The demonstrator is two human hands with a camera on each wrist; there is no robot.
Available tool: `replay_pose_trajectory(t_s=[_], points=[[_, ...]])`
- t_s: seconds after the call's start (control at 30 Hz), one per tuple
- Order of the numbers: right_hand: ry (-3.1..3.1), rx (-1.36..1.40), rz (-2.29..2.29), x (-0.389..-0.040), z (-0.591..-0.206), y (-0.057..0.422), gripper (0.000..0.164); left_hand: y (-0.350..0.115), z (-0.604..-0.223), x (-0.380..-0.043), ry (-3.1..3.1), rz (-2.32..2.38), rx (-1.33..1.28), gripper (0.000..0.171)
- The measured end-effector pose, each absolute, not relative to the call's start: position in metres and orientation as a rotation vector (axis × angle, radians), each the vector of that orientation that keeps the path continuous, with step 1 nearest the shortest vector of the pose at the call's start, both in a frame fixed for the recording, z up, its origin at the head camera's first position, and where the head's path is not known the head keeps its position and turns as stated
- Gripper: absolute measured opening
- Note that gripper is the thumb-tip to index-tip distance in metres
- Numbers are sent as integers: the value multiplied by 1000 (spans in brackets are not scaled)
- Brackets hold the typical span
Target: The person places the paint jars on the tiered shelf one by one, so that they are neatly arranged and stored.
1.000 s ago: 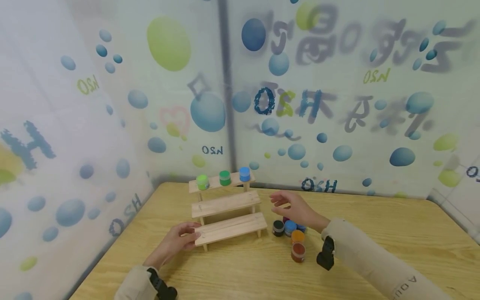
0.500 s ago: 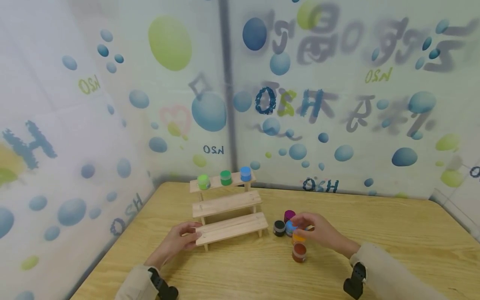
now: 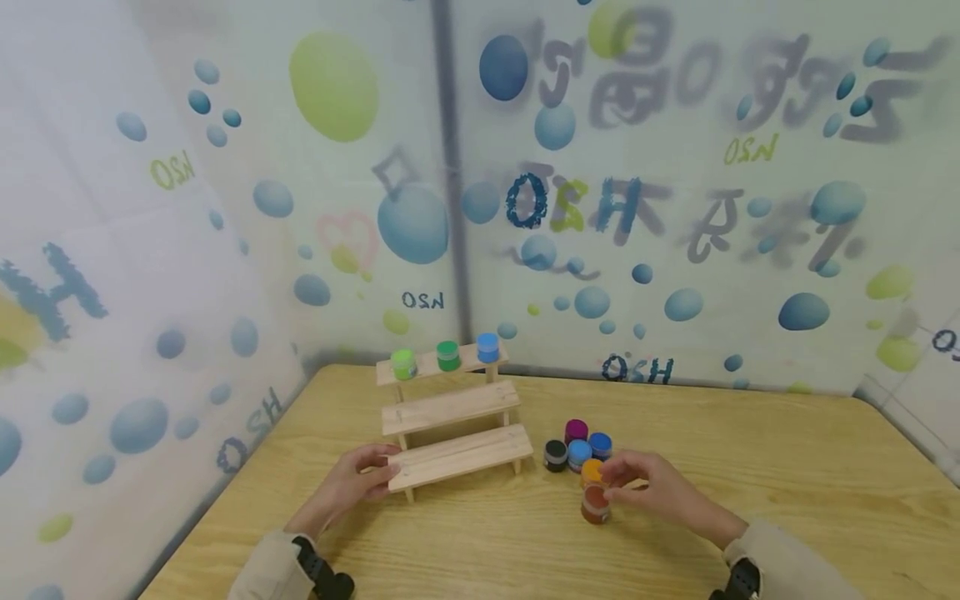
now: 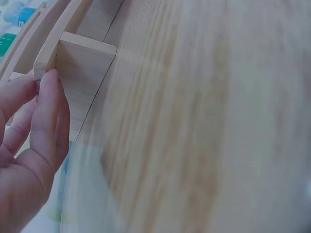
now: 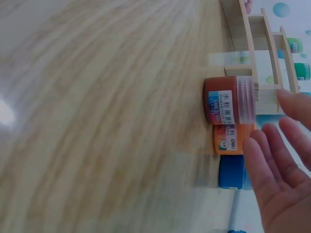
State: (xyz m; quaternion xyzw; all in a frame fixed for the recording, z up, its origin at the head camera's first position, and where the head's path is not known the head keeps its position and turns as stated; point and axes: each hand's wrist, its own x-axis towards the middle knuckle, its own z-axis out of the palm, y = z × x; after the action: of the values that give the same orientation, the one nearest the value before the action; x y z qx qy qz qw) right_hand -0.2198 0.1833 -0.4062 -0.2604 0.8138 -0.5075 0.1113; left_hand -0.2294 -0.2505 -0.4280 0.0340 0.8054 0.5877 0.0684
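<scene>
A right hand (image 3: 660, 490), fingers parted and gripping nothing, hovers just right of an upright brown jar (image 3: 596, 508) on the bench (image 3: 480, 558), while the farther left hand (image 3: 351, 483) pinches the lowest step (image 3: 461, 458) of a wooden rack (image 3: 450, 408)

Right hand (image 3: 656, 487) moved: a second ago beside the wooden rack (image 3: 459, 457), then at the light blue jar (image 3: 579, 453) and orange jar (image 3: 590, 472), now lower, nearer the viewer, thumb and fingertips right by the brown jar (image 3: 596, 506). Purple jar (image 3: 576, 430), mostly covered at first, now uncovered; dark blue jar (image 3: 601, 445), hidden half a second ago, back in view. Right sleeve (image 3: 791, 562) shifted toward bottom right corner, less of it showing.
</scene>
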Motion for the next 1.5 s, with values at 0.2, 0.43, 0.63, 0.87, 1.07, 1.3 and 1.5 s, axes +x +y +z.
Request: replay_pose_trajectory(t_s=[0.2,0.43,0.63,0.87,1.07,1.3,1.5], points=[[2384,-826,-1506,-216,-415,183,27,-250,-427,-228,2436,1760,101,43],[2389,-797,-1500,-215,-425,179,34,-250,-426,-229,2419,1773,110,43],[2404,-760,-1482,-215,-428,178,38,-251,-426,-228,2424,1766,123,43],[2344,-851,-1524,-213,-426,179,36,-251,-426,-231,2402,1770,137,43],[2339,-863,-1531,-212,-426,178,37,-251,-427,-231,2406,1770,138,44],[2357,-855,-1498,-211,-427,176,42,-251,-425,-230,2403,1762,147,44],[2339,-846,-1490,-212,-428,175,41,-250,-424,-229,2399,1771,149,43]])
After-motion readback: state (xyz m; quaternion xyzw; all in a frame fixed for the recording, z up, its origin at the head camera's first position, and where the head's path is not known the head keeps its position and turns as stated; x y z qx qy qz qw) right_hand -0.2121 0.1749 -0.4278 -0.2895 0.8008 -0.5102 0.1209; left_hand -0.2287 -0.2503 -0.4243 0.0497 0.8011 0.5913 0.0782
